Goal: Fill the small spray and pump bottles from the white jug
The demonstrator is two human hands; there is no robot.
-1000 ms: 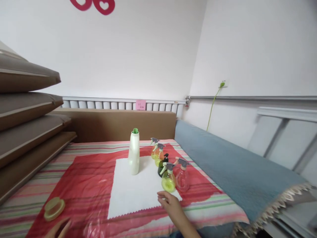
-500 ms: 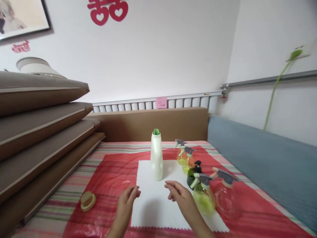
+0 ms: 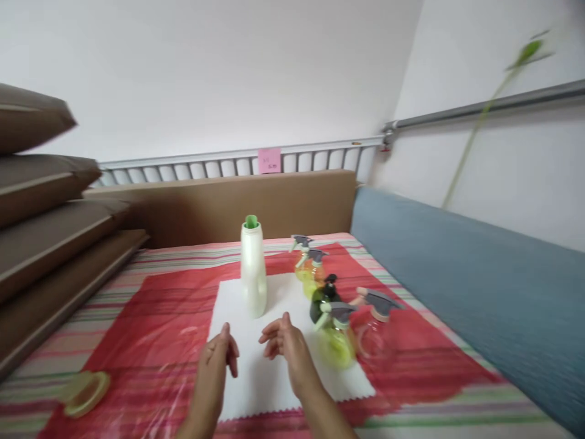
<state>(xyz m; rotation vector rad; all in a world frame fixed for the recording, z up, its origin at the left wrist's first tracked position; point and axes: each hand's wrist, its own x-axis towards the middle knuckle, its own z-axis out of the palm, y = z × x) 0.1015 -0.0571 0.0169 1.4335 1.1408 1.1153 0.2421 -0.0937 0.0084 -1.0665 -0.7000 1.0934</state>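
- White walls, a ribbed rail with a pink note (image 3: 269, 160) along the back, a brown headboard under it. In front, a striped cover (image 3: 434, 417) as the surface, with a red plastic sheet (image 3: 150, 317) over it and a white cloth (image 3: 256, 390) at the sheet's middle.
- Off the cover's left edge, stacked brown cushions (image 3: 50, 213). Near its front left corner, a round yellow-green lid (image 3: 85, 392), lying flat.
- Over the front half of the cloth, left hand (image 3: 214, 361): empty, fingers loosely curled, thumb up, not seen to touch anything.
- At the cloth's back edge, upright, a white bottle (image 3: 253, 274) with a green cap, apart from both hands.
- Just right of the left hand, right hand (image 3: 286, 341): empty too, fingers half bent, nearest the bottle's foot yet short of it.
- Along the cloth's right edge, a row of sprayers: two yellow spray bottles (image 3: 307, 268) at the back, a dark green bottle (image 3: 323, 300), a yellow-green sprayer (image 3: 337, 344), and a clear pink sprayer (image 3: 375, 334) on the red sheet.
- Beyond the cover's right edge, a blue blanket (image 3: 457, 274).
- Judged as a two-handed approach, nothing gripped. Taking the white bottle would call for closing the gap, opening wider around its narrow waist, and keeping clear of the sprayers close by on the right.
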